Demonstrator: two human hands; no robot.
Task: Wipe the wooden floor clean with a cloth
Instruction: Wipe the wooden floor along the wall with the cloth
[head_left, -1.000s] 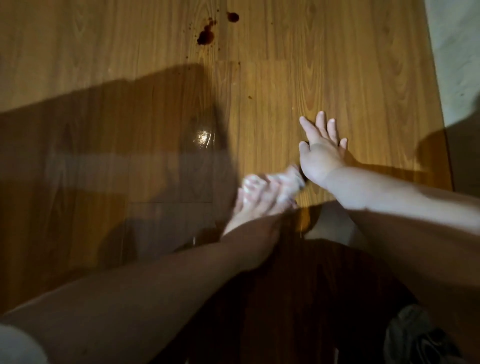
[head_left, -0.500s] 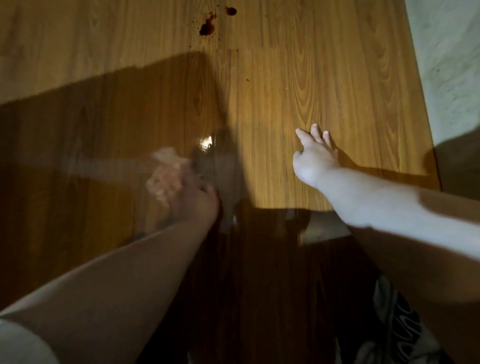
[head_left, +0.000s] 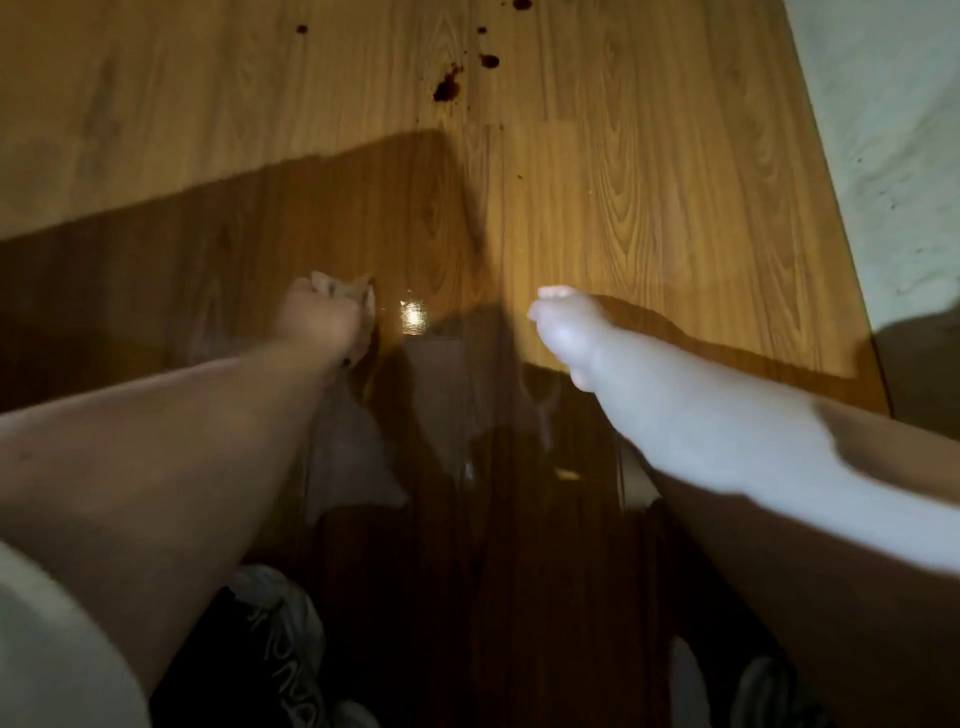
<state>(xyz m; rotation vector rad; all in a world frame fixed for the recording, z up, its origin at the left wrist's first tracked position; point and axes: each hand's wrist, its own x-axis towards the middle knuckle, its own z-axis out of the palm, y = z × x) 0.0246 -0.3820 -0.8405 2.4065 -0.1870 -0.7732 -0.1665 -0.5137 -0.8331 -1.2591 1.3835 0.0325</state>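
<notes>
Two hands reach out over the floor (head_left: 649, 208), well apart. The left hand (head_left: 319, 317) is in shadow, fingers curled round a bunched pale cloth (head_left: 345, 288) that sticks out past the knuckles on the far side. It is low near the middle of the floor, but blur hides whether the cloth touches the boards. The right hand (head_left: 563, 322) is in the light, holding nothing, fingers stretched away from the person; can't tell if the palm touches the floor. A glare spot (head_left: 413, 314) sits between the hands, nearer the left. Dark red-brown stains (head_left: 447, 91) lie near the far edge, one big blot with smaller drops around it, well apart from the cloth. A pale wall (head_left: 893, 130) runs along the right edge. What looks like a grey shoe (head_left: 275, 603) is at the near edge, and a pale sleeve (head_left: 52, 649) at the near left corner.
</notes>
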